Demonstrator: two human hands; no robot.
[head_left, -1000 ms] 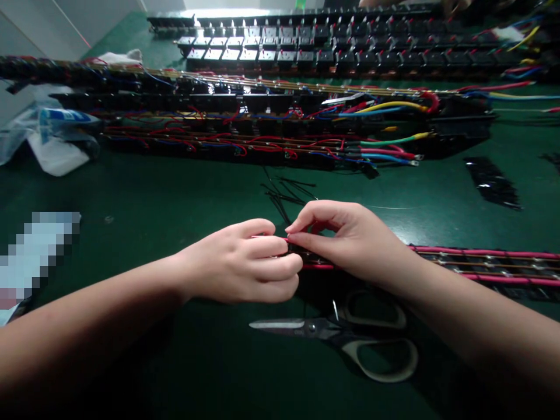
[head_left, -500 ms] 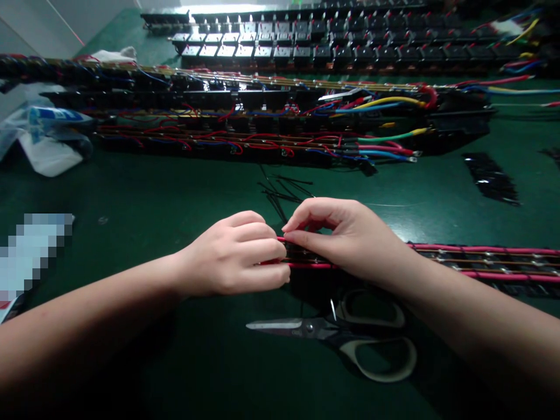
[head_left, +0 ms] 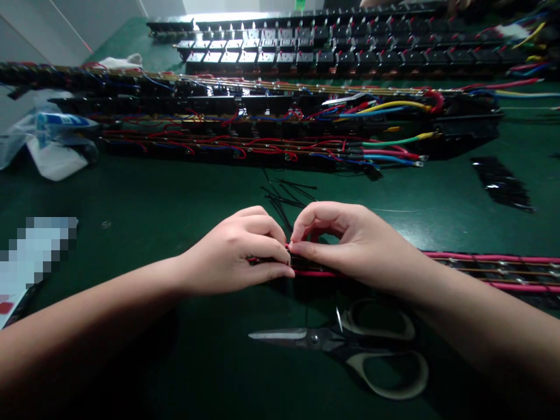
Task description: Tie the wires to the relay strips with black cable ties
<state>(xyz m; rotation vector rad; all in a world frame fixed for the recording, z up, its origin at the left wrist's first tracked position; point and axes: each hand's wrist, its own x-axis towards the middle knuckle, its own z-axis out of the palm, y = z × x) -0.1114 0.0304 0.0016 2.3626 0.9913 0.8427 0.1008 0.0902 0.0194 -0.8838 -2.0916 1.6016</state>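
A long black strip with pink wires along both edges (head_left: 490, 271) lies on the green table and runs off to the right. My left hand (head_left: 238, 254) is curled closed on the strip's left end. My right hand (head_left: 350, 242) meets it there, thumb and forefinger pinched on the pink wires at the same end. The fingertips of both hands touch. What sits between them is too small to make out. A loose bunch of thin black ties (head_left: 282, 195) lies just beyond my hands.
Scissors (head_left: 345, 347) with pale handles lie closed just in front of my hands. Several wired strips (head_left: 262, 128) are stacked across the middle of the table, with rows of black switches (head_left: 332, 46) behind. Plastic bags (head_left: 48, 140) sit at the left, a black packet (head_left: 501, 184) at the right.
My left hand slid slightly left, then back, and both hands now pinch closer together at the strip's end. The view shifted a little.
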